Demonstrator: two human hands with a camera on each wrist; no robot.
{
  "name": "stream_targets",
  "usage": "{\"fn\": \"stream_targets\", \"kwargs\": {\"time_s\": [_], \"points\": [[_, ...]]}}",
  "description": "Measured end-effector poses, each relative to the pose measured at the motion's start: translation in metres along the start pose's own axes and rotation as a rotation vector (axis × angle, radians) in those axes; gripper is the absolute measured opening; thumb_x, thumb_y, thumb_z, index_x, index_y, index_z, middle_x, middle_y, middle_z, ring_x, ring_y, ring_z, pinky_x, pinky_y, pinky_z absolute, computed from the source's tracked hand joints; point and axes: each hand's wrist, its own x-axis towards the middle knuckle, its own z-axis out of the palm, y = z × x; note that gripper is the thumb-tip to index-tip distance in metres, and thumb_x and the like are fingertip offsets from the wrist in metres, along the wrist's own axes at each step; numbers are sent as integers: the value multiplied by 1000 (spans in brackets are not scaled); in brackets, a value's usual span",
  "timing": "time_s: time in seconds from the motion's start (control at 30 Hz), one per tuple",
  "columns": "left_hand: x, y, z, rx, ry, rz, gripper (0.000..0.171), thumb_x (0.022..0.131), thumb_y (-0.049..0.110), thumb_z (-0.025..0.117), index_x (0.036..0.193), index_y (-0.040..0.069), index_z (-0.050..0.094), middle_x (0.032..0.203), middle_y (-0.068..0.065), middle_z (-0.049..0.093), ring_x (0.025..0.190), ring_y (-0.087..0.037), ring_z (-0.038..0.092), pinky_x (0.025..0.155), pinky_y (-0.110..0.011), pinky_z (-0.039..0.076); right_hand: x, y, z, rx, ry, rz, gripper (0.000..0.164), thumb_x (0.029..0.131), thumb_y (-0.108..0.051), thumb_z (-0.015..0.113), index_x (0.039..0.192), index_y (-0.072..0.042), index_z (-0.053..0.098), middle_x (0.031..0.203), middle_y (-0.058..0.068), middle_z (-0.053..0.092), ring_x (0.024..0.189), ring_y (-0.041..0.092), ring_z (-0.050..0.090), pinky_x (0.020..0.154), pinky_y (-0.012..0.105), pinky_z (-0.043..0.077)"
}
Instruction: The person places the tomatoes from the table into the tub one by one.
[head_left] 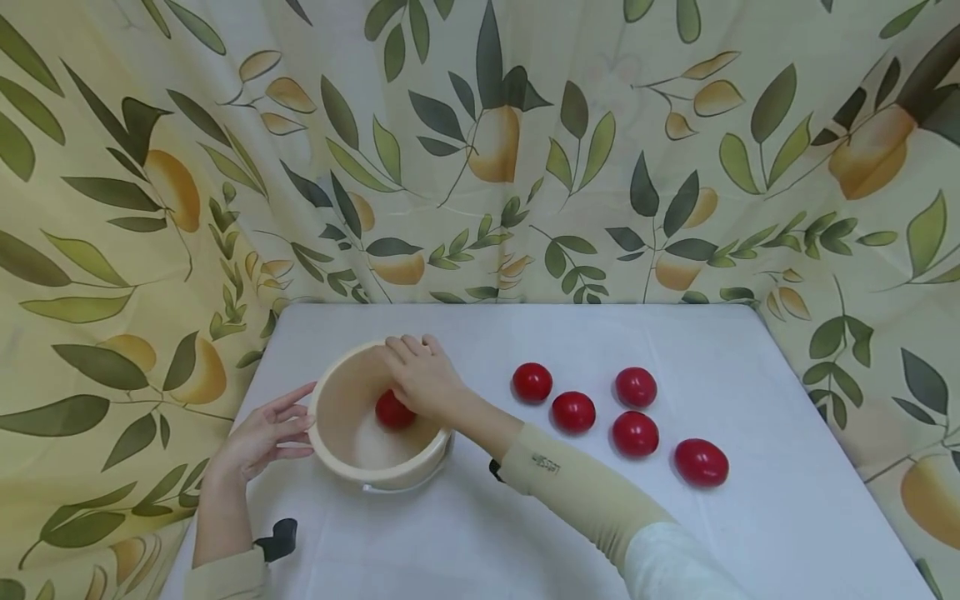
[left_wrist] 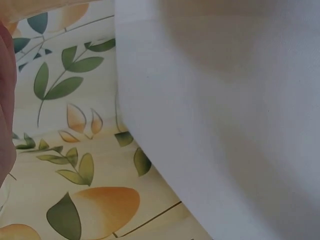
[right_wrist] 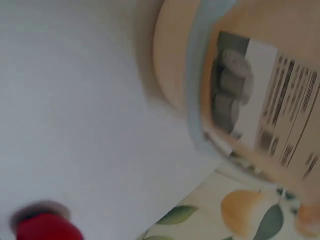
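A cream bucket (head_left: 420, 479) with a thin handle stands at the left of the table, its opening tilted toward the head camera. My left hand (head_left: 258, 437) rests against its left side with extended fingers right at the rim. Over the far right rim lies my right hand (head_left: 427, 379), its fingertips by the far edge and its thumb side reaching inside. Below that hand, inside the bucket, shows a glossy red tomato-like ball (head_left: 393, 411), partly covered by the hand. In the right wrist view the bucket's printed label (right_wrist: 280, 105) faces the camera.
Several more glossy red balls (head_left: 573, 412) lie right of the bucket, the rightmost one (head_left: 701, 463) more oval. A white cloth covers the table (head_left: 525, 533). Behind and beside it hangs a leaf-and-fruit patterned curtain (head_left: 495, 217). My right forearm (head_left: 577, 492) crosses the table's front.
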Motion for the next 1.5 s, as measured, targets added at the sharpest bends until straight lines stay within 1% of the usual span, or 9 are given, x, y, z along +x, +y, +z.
{"fn": "stream_targets", "kwargs": {"time_s": [0.17,0.3,0.37,0.43,0.53,0.7,1.03,1.33,1.5], "points": [[0,-1,0,-4,3,0,58,87,6,60,140,14,37,88,2,62,76,-15,66,69,-33,56,-22,35,-3,155,98,187,58,88,-35,55,138,-17,32,134,6,40,124,23,34,99,45,30],[1,-2,0,-3,6,0,59,87,7,60,140,13,36,88,2,62,76,-16,66,69,-33,57,-46,70,11,228,162,334,63,84,-37,59,137,-14,34,132,11,42,123,26,35,96,48,30],[2,-2,0,-4,8,-1,60,87,6,60,141,13,36,89,1,62,75,-16,66,68,-33,57,-59,86,22,235,156,395,67,81,-40,61,137,-13,34,130,11,43,123,26,36,95,49,29],[2,-2,0,-4,11,-3,60,87,6,60,141,12,35,89,1,62,76,-16,66,69,-33,57,-73,99,34,235,107,443,72,79,-43,63,138,-13,33,130,12,43,123,26,35,97,50,28],[2,-2,0,-2,13,-8,61,87,6,60,142,11,34,89,1,62,76,-16,65,69,-33,56,-94,113,50,243,-6,503,79,76,-48,64,139,-13,31,132,13,41,124,27,33,100,53,24],[1,-1,0,7,11,-6,62,87,7,60,142,9,32,89,1,62,76,-16,65,69,-33,56,-117,126,68,279,-172,588,89,72,-54,66,140,-11,29,136,15,37,127,32,29,103,60,19],[2,-2,-1,-5,7,1,60,87,6,60,141,11,35,89,1,61,76,-16,66,69,-33,56,-135,137,79,303,-249,678,93,65,-54,73,135,-4,35,130,20,41,121,37,34,99,62,21],[2,-3,-2,4,9,-4,61,87,7,60,142,11,34,89,1,62,77,-16,66,70,-34,56,-135,139,86,262,-285,681,86,68,-57,68,128,-2,41,123,20,48,114,36,40,98,61,22],[2,-2,-2,19,13,-12,63,87,8,60,143,9,30,87,3,63,77,-16,66,70,-34,56,-135,139,86,268,-256,676,81,67,-54,71,125,-3,44,119,19,50,111,36,42,97,59,24]]}}
